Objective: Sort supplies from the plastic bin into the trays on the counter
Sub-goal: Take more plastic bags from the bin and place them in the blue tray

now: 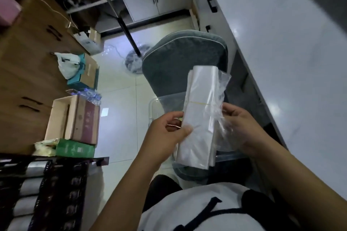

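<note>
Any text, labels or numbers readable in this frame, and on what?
Nothing can be read.
Maroon box: pale characters on its side, too blurred to read.
Green box: white marks, too small to read.
Bag bundle: no print shows.

The bundle of bags looks clear-whitish with a yellow band; the chair cushion is grey-teal with pale piping; the counter is white.

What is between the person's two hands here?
In the head view, a bundle of clear plastic bags with a rubber band fills the gap; the left hand pinches one edge, the right hand grips its loose wrap.
</note>
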Demonstrator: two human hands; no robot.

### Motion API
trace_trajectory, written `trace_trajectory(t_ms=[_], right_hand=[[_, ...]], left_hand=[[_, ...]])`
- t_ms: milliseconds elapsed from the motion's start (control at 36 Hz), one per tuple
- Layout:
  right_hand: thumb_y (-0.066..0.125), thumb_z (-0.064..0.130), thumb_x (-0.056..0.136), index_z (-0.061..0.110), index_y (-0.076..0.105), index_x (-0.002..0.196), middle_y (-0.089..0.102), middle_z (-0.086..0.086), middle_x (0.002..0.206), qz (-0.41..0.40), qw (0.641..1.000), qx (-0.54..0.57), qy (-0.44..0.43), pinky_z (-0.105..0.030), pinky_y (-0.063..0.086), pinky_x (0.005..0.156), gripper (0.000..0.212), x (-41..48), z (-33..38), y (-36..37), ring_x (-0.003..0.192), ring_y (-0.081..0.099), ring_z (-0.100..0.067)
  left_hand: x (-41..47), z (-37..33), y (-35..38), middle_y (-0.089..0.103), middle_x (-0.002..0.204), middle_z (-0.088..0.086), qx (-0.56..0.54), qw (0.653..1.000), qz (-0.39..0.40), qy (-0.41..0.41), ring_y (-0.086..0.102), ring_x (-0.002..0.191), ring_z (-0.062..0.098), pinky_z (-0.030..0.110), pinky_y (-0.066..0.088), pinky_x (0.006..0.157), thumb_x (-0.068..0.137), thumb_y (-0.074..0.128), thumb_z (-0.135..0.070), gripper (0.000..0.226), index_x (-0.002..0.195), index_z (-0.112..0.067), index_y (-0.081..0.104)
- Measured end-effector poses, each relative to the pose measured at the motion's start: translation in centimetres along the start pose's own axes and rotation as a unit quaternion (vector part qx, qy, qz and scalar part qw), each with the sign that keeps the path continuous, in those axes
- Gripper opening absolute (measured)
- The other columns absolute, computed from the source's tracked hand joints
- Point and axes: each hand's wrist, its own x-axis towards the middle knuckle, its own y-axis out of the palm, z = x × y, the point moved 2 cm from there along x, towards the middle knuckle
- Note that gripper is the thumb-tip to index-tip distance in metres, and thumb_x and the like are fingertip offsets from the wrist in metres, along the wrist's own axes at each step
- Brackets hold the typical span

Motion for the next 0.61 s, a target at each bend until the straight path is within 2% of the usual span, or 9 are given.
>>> trace_trajectory(t_ms=[83,139,250,306,361,444,472,556,611], right_hand=[[0.076,0.008,0.075,0.01,0.072,0.109,0.076,-0.012,0.094,-0.008,1.0,0.003,-0.014,-0.03,0.056,0.062,0.034,-1.3,-0.3,1.1,0.075,0.073,-0.023],[0.078,0.012,0.077,0.009,0.07,0.114,0.074,-0.016,0.102,-0.016,1.0,-0.005,-0.025,-0.035,0.057,0.07,0.038,-2.2,-0.6,2.1,0.084,0.073,-0.03],[0.074,0.012,0.085,0.01,0.061,0.128,0.065,-0.025,0.121,-0.018,0.998,-0.021,-0.06,-0.055,0.052,0.089,0.045,-4.5,-1.4,4.7,0.108,0.064,-0.047],[0.069,0.005,0.087,0.011,0.057,0.133,0.062,-0.027,0.126,-0.015,0.996,-0.039,-0.078,-0.065,0.046,0.096,0.048,-6.1,-1.6,6.3,0.113,0.059,-0.051],[0.067,0.003,0.087,0.015,0.056,0.135,0.063,-0.025,0.126,-0.029,0.993,-0.071,-0.089,-0.063,0.047,0.096,0.051,-8.1,-1.8,8.2,0.114,0.06,-0.047],[0.07,0.018,0.085,0.026,0.057,0.134,0.067,-0.016,0.121,-0.078,0.988,-0.089,-0.102,-0.045,0.055,0.086,0.051,-11.3,-2.2,11.0,0.105,0.066,-0.032],[0.067,0.023,0.087,0.028,0.057,0.134,0.067,-0.016,0.12,-0.097,0.986,-0.084,-0.104,-0.045,0.054,0.083,0.049,-12.3,-2.5,11.8,0.101,0.065,-0.031],[0.057,0.047,0.089,0.028,0.05,0.141,0.06,-0.025,0.126,-0.131,0.984,-0.076,-0.097,-0.051,0.044,0.084,0.056,-16.1,-3.7,13.6,0.101,0.059,-0.043],[0.063,0.048,0.085,0.027,0.05,0.14,0.061,-0.018,0.131,-0.172,0.977,-0.067,-0.104,-0.047,0.048,0.091,0.06,-19.0,-4.8,14.6,0.114,0.06,-0.042]], left_hand=[[-0.3,-0.5,-1.2,0.07,0.099,-0.027,-0.001,0.999,-0.002,0.044,0.064,0.088,-0.01,0.011,0.053,0.062,0.071,0.078,-0.052,0.032,0.101,-0.046,0.069],[-0.1,-0.7,-2.1,0.069,0.106,-0.025,-0.051,0.996,0.047,0.049,0.065,0.095,-0.007,0.008,0.052,0.064,0.064,0.079,-0.054,0.046,0.108,-0.046,0.067],[0.0,-0.4,-3.6,0.072,0.118,-0.001,-0.159,0.952,0.262,-0.014,0.07,0.106,0.02,0.031,0.059,0.079,0.078,0.082,-0.027,0.054,0.127,-0.029,0.061],[-0.6,0.2,-4.4,0.071,0.119,0.006,-0.173,0.932,0.317,-0.013,0.071,0.105,0.026,0.035,0.059,0.077,0.08,0.079,-0.019,0.048,0.126,-0.022,0.065],[-1.3,1.2,-5.2,0.07,0.12,0.009,-0.184,0.925,0.333,-0.002,0.07,0.105,0.028,0.037,0.058,0.075,0.079,0.079,-0.014,0.051,0.127,-0.022,0.064],[-2.4,2.7,-5.9,0.069,0.124,0.008,-0.182,0.912,0.368,0.02,0.068,0.111,0.029,0.042,0.058,0.078,0.078,0.081,-0.016,0.058,0.129,-0.032,0.058],[-2.8,3.1,-6.0,0.069,0.124,0.006,-0.18,0.906,0.381,0.024,0.068,0.111,0.029,0.044,0.058,0.079,0.076,0.083,-0.019,0.059,0.127,-0.036,0.058],[-4.1,4.3,-5.4,0.071,0.119,0.004,-0.185,0.887,0.421,0.025,0.069,0.108,0.027,0.043,0.059,0.076,0.072,0.084,-0.016,0.066,0.129,-0.034,0.055],[-5.2,5.0,-4.4,0.073,0.113,0.005,-0.198,0.87,0.45,0.017,0.071,0.103,0.026,0.041,0.06,0.072,0.073,0.08,-0.009,0.065,0.129,-0.031,0.055]])
